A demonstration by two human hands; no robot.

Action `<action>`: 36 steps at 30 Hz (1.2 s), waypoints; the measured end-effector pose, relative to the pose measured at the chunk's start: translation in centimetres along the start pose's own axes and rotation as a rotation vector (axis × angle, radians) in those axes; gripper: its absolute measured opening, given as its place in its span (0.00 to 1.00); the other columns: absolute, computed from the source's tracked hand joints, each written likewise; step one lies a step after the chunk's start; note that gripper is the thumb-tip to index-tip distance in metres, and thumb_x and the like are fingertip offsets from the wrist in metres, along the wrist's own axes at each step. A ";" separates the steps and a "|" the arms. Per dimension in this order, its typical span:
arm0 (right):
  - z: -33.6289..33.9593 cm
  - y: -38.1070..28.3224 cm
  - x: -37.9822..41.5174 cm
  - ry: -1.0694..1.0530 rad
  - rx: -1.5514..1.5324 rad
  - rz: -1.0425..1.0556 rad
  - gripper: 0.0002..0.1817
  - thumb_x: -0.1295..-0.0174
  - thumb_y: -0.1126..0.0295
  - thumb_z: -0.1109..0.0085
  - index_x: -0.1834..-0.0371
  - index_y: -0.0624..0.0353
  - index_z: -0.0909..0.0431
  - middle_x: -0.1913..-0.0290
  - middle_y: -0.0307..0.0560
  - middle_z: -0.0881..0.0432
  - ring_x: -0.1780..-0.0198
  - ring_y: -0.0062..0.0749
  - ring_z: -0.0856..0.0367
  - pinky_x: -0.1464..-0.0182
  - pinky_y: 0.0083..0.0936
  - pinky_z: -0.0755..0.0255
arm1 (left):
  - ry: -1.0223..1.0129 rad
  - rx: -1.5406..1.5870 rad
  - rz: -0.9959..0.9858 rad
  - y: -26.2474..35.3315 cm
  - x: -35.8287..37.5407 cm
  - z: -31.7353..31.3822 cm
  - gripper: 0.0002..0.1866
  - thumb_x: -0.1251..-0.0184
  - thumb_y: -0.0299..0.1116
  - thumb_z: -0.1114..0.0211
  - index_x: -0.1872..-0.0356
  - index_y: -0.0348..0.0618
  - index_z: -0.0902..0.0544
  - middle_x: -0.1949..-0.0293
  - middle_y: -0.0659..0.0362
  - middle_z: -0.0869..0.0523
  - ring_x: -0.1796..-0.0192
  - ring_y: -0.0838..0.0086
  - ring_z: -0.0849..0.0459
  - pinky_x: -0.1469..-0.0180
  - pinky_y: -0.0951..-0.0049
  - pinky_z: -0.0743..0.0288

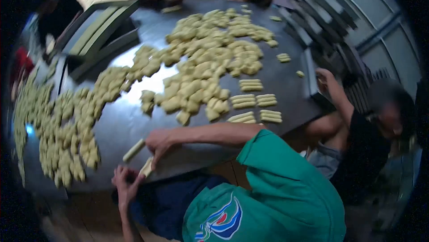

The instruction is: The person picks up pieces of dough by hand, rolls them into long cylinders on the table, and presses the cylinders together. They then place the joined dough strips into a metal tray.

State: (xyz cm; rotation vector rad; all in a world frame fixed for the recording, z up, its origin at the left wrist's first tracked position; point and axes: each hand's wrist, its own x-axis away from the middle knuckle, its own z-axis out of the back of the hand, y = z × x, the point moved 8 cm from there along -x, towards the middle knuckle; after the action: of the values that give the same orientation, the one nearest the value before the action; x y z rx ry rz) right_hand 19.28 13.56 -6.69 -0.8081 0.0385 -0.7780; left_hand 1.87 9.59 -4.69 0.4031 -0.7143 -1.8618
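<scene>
A small piece of pale dough [146,168] is stretched between my two hands at the near edge of the metal table. My left hand [126,183] has its fingers curled and pinches the lower end of the piece. From the right, my right hand [161,144] reaches across with bent fingers on the upper end. A rolled dough stick [133,150] lies on the table just left of my right hand. Beyond my hands is a large heap of dough pieces [196,77].
Short dough sticks [242,101] lie in groups right of the heap. More dough pieces [67,130] cover the left. Long trays [103,30] stand back left, stacked trays [317,14] back right. A co-worker [366,130] sits at right; other people are around the far side.
</scene>
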 end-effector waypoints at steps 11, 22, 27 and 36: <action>0.6 -1.7 -1.4 0.280 0.189 -0.128 0.39 0.67 0.31 0.28 0.79 0.65 0.17 0.74 0.56 0.16 0.69 0.50 0.15 0.66 0.43 0.22 | 0.038 0.017 0.261 -1.6 -1.1 -1.1 0.19 0.53 0.45 0.20 0.76 0.45 0.21 0.66 0.65 0.24 0.54 0.66 0.27 0.45 0.57 0.42; 1.4 -0.2 -1.0 0.229 0.136 -0.210 0.40 0.58 0.30 0.35 0.76 0.66 0.17 0.74 0.59 0.16 0.69 0.54 0.16 0.65 0.45 0.22 | 0.187 -0.091 0.206 -0.4 -0.7 0.3 0.21 0.47 0.50 0.25 0.76 0.44 0.23 0.76 0.62 0.24 0.64 0.68 0.24 0.55 0.64 0.36; 1.1 -1.5 -1.8 0.243 0.291 -0.146 0.39 0.57 0.30 0.37 0.77 0.66 0.16 0.76 0.58 0.17 0.71 0.54 0.16 0.67 0.45 0.22 | 0.223 -0.088 0.225 -1.4 -1.1 0.1 0.20 0.45 0.52 0.28 0.76 0.48 0.25 0.78 0.64 0.26 0.66 0.68 0.26 0.52 0.63 0.42; 1.6 -1.4 -1.6 0.184 0.309 -0.009 0.41 0.67 0.25 0.33 0.81 0.61 0.18 0.80 0.55 0.19 0.73 0.53 0.18 0.69 0.46 0.25 | 0.175 -0.021 0.172 -0.7 -0.6 0.5 0.26 0.66 0.53 0.17 0.76 0.50 0.24 0.75 0.66 0.25 0.66 0.69 0.27 0.53 0.63 0.41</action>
State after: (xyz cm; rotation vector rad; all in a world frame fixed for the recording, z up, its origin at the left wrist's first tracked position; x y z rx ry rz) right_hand 17.75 14.96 -5.02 -0.4431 0.0767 -0.8403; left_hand 1.32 10.52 -4.83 0.4700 -0.5919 -1.6485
